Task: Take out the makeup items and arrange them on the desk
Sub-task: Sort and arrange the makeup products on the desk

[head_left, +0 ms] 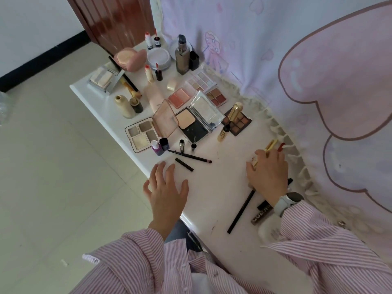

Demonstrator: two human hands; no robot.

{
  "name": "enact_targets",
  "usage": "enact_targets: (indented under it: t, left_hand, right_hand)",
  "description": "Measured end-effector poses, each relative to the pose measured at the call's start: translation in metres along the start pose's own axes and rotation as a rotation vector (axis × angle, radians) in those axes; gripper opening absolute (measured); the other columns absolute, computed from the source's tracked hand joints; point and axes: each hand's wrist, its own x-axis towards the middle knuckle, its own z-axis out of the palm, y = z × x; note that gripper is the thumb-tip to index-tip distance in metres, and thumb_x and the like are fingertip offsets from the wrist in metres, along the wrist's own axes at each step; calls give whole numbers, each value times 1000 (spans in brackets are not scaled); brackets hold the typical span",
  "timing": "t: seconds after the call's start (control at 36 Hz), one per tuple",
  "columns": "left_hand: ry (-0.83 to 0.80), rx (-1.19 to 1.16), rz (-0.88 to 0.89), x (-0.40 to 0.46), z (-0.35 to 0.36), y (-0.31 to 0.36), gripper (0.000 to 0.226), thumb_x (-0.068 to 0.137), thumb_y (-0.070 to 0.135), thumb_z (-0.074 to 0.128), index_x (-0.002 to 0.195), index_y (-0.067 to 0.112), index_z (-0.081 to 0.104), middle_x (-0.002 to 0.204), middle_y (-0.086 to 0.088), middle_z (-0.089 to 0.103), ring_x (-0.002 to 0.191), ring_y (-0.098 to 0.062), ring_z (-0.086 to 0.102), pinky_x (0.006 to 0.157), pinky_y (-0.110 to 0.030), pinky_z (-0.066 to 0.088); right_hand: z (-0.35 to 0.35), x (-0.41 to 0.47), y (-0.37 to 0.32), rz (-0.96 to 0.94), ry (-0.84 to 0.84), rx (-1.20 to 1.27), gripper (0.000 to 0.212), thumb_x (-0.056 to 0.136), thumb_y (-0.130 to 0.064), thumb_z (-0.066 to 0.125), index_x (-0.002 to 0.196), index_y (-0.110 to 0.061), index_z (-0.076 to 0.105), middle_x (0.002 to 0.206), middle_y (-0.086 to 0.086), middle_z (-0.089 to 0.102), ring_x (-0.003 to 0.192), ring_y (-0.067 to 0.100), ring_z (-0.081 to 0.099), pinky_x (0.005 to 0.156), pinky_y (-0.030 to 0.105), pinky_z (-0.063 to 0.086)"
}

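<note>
A white desk (212, 187) carries many makeup items: open eyeshadow palettes (142, 134), a powder compact (192, 122), a foundation pump bottle (182, 57), lip products and small bottles. My left hand (166, 192) hovers over the desk's near left edge with fingers spread, holding nothing. My right hand (269, 172) lies further right, fingers curled round a thin gold stick (269, 146) that juts out past my fingers. A long black pencil (241, 211) lies partly under that hand. A dark liner pencil (189, 155) and a short black cap (184, 164) lie just beyond my left hand.
A pale curtain with pink cartoon shapes (318, 81) hangs along the desk's right side, its frilled hem on the desk edge. A brown door (114, 20) stands behind the desk. Beige tiled floor (53, 155) lies to the left. A dark labelled tube (262, 217) sits by my right wrist.
</note>
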Motion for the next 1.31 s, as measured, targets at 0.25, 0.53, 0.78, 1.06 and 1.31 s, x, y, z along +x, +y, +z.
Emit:
enact_targets:
  t: [0.25, 0.53, 0.78, 1.06, 1.31]
  left_hand:
    - [-35, 19, -3, 0, -1, -3, 54, 80, 48, 39, 117, 13, 56, 131, -10, 50, 125, -26, 36, 95, -52, 35]
    - [-59, 32, 3, 1, 0, -3, 55, 80, 49, 38, 118, 13, 55, 131, -11, 50, 125, -31, 42, 95, -53, 35]
    - [-55, 36, 7, 0, 0, -4, 55, 80, 49, 38, 117, 12, 56, 131, -10, 51, 125, -29, 40, 94, -54, 36]
    - [-71, 47, 8, 0, 1, -5, 56, 80, 51, 37, 118, 14, 55, 131, -10, 51, 125, -31, 42, 95, -55, 35]
    - [-72, 53, 17, 1, -2, -4, 56, 81, 51, 37, 118, 13, 56, 131, -10, 52, 124, -32, 45, 95, -56, 36]
  right_hand:
    - [2, -3, -13, 23, -66, -123, 37, 90, -36, 43, 118, -11, 48, 113, 13, 55, 107, 31, 46, 86, 38, 38]
    - [0, -5, -23, 89, -60, -82, 29, 86, -17, 45, 113, -6, 40, 96, 13, 65, 94, 30, 51, 68, 34, 23]
    - [-7, -8, -35, 174, -108, 7, 16, 88, -15, 42, 101, -6, 48, 99, 13, 62, 99, 30, 52, 72, 34, 22]
    - [-5, -2, -31, 253, -257, 283, 19, 85, -23, 45, 73, -9, 49, 68, 1, 51, 76, 24, 47, 64, 30, 37]
    - [-9, 10, -47, 505, -242, 828, 22, 84, -18, 51, 67, -5, 52, 68, 6, 55, 66, 18, 45, 72, 27, 36]
